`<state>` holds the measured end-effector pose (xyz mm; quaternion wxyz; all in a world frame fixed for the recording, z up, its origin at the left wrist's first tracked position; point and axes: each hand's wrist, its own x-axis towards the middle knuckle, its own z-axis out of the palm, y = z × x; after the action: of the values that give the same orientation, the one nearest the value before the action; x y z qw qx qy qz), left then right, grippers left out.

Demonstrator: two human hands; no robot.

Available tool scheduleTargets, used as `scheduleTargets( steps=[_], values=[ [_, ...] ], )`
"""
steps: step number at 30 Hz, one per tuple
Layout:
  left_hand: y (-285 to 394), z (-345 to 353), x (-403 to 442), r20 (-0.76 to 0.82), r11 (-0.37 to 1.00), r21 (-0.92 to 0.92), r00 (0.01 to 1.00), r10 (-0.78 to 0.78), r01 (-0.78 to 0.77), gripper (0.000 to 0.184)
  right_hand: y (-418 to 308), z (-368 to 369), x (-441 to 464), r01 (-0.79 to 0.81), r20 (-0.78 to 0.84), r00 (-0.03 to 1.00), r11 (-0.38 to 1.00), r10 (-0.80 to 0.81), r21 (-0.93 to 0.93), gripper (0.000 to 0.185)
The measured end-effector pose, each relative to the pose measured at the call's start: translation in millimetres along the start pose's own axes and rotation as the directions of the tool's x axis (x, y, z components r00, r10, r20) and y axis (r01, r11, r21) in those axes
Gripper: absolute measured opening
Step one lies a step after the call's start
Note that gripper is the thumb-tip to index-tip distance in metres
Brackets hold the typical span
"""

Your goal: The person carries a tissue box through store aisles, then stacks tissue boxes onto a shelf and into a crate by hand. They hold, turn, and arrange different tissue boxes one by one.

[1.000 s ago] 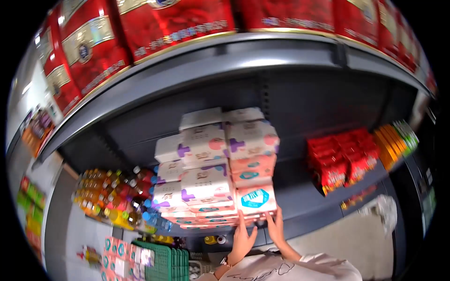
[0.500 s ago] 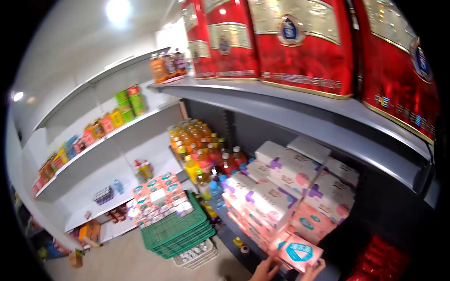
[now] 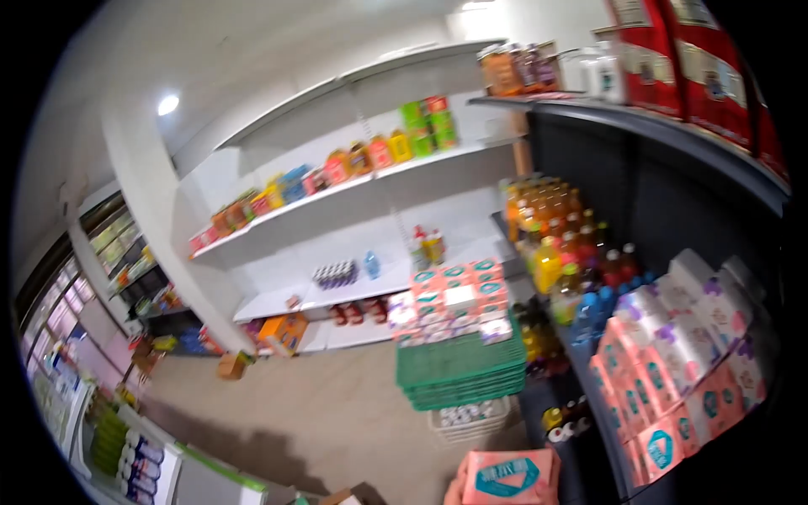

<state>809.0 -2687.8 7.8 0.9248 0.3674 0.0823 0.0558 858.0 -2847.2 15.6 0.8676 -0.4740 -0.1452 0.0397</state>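
Observation:
A pink tissue pack (image 3: 528, 465) with a teal label is at the bottom edge of the view. My left hand (image 3: 455, 489) grips its left side; only part of the hand shows. My right hand is out of sight. To the right, a stack of pink and white tissue packs (image 3: 644, 379) stands on the dark shelf. Ahead of the held pack, more pink tissue packs (image 3: 454, 295) lie in and above green stacked crates (image 3: 459, 370).
Bottled drinks (image 3: 555, 227) crowd the dark shelf beyond the stack. White shelves (image 3: 311, 206) with bottles and boxes line the far wall. Below the green crates is a pale basket (image 3: 471, 425). An orange box (image 3: 283, 334) rests by the lower shelf.
The view has swung left, away from the tissue stack. The tissue pack has come away from the stack. My right hand, earlier on the pack, has left the view.

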Motion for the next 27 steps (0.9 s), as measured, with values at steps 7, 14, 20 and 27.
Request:
scheduleTargets(
  steps=[7,14,20,27],
  values=[
    [146,-111,-59,-0.192,0.923,0.179,0.908,0.373,-0.341,0.083,106,164,18,-0.331,0.42,0.845,0.941,0.331,-0.076,0.071],
    [199,-190,-101,-0.467,0.856,0.207,0.721,0.512,-0.474,0.08,169,275,27,-0.652,0.544,0.58,0.746,0.606,-0.136,0.059],
    [233,-241,-84,-0.528,0.818,0.144,0.656,0.539,-0.557,0.065,231,320,56,-0.573,0.606,0.503,0.763,0.616,-0.299,0.059],
    [305,-311,-24,-0.579,0.817,0.244,0.597,0.555,-0.522,0.062,318,389,132,-0.546,0.74,0.288,0.739,0.608,-0.395,0.068]
  ],
)
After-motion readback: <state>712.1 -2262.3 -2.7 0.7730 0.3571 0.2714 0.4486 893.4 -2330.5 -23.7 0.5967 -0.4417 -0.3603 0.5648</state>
